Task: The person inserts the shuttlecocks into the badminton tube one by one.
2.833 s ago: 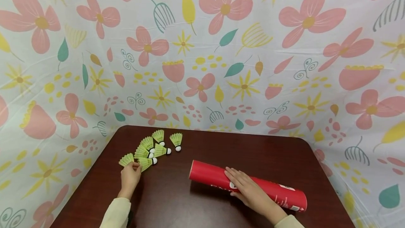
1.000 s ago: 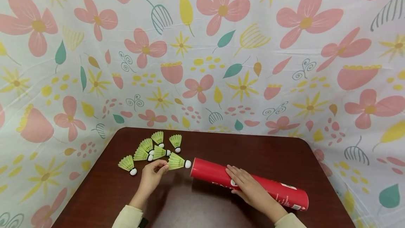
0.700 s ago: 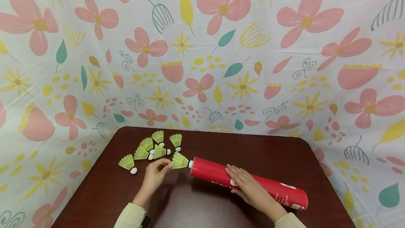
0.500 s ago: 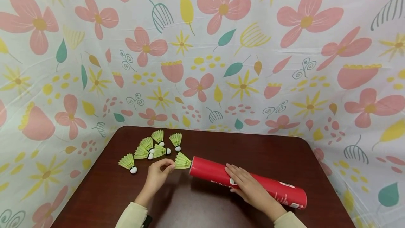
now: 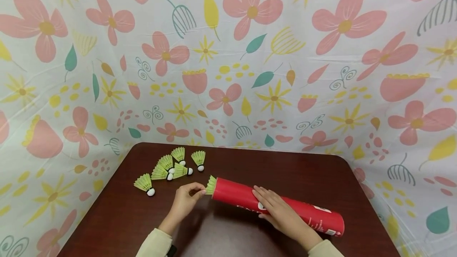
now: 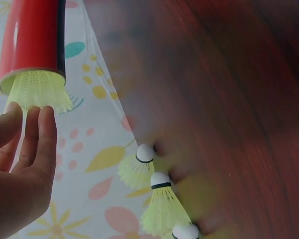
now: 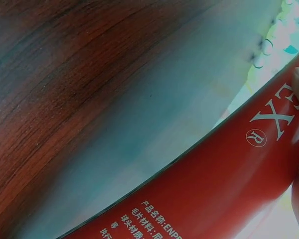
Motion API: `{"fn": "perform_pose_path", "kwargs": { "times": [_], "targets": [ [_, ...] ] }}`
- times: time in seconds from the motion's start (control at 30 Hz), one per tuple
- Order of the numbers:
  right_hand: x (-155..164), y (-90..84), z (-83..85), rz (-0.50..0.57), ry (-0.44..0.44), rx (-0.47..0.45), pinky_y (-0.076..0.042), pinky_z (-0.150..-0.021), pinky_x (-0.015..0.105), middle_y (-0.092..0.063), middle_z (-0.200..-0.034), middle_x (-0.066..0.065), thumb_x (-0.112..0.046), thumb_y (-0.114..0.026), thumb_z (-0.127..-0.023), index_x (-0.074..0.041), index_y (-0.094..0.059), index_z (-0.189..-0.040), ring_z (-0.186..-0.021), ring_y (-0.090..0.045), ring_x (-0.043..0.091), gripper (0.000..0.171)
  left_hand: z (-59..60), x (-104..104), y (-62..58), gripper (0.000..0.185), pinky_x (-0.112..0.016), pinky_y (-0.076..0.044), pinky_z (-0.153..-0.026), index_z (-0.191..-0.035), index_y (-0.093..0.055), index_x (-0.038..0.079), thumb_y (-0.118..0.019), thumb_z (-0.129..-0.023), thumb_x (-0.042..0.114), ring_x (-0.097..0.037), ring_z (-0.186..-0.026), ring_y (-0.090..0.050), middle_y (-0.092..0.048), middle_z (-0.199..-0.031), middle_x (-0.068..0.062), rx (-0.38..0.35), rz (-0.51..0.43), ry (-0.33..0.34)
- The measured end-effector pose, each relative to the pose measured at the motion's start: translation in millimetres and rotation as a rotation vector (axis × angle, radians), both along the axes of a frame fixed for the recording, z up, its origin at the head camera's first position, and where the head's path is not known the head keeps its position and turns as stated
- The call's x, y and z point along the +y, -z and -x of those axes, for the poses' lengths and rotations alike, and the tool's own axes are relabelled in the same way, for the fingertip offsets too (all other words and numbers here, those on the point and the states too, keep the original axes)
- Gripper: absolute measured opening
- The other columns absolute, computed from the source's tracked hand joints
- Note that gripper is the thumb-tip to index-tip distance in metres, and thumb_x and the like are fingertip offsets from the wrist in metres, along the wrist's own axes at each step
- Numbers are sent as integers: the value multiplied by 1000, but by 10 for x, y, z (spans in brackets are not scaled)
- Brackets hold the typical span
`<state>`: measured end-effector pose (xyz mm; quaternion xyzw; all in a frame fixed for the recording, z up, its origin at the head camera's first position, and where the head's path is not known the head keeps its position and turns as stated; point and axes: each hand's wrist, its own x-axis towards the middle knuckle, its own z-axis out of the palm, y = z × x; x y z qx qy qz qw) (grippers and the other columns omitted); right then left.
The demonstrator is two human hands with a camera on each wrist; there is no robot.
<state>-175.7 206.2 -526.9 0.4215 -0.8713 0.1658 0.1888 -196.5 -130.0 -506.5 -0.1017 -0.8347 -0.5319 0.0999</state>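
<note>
My left hand (image 5: 185, 201) pinches the skirt edge of a yellow shuttlecock (image 5: 211, 186) at the left mouth of a red shuttlecock tube (image 5: 303, 210). Only the flared end of the skirt shows; its cork is hidden inside. The left wrist view has the thumb and fingertips at the skirt (image 6: 37, 88), just below the tube's rim. Lying across the middle of the tube, my right hand (image 5: 280, 213) holds it, fingers over the top and thumb on the near side. White lettering shows on the tube (image 7: 214, 184) in the right wrist view.
Several yellow shuttlecocks with white corks lie at the table's back left, among them a lone shuttlecock (image 5: 198, 160) and another shuttlecock (image 5: 144, 184) nearer the left edge. A flowered cloth (image 5: 228, 122) hangs around the brown table (image 5: 278, 165).
The left hand took a shuttlecock from the group and carried it right to the tube's mouth. The shuttlecock has slid cork first into the tube. The right hand has stayed on the tube.
</note>
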Motion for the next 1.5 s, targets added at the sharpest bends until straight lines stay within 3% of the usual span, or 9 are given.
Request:
{"fn": "perform_pose_path", "kwargs": {
  "times": [0.23,0.7,0.97,1.2,1.5],
  "targets": [
    [-15,6,-21,12,-16,6,-11,-115,23,-36,-152,9,-22,-79,-80,-4,-38,-147,-130,-44,33,80,-25,32,17,10,-22,-47,-59,-77,-70,10,-75,-81,2,-5,-65,-56,-67,-74,3,-11,5,4],
    [-37,-2,-31,22,-41,36,-11,-115,24,-36,-152,10,-22,-79,-80,-2,-39,-146,-132,-42,30,79,-19,82,79,6,-21,-48,-58,-79,-71,7,-75,-82,4,-5,-65,-57,-69,-75,-2,-14,2,74],
    [-31,2,-26,16,-40,57,-12,-115,23,-39,-150,11,-36,-63,-92,-2,-40,-145,-135,-39,25,67,-15,105,85,8,-22,-48,-58,-77,-72,9,-76,-80,3,-6,-65,-59,-69,-73,-1,-15,10,89],
    [-39,46,-34,14,-28,14,-9,-115,23,-36,-152,11,-17,-81,-77,-3,-38,-146,-131,-44,33,83,-1,106,107,10,-23,-49,-60,-77,-73,11,-77,-78,1,-5,-67,-58,-70,-75,0,25,45,84],
    [-32,31,-31,1,-9,2,-10,-115,23,-35,-152,9,-16,-83,-74,-4,-38,-147,-133,-42,29,87,24,45,106,5,-23,-49,-63,-80,-75,10,-78,-78,7,-6,-72,-61,-71,-78,1,15,33,106]
  ]
}}
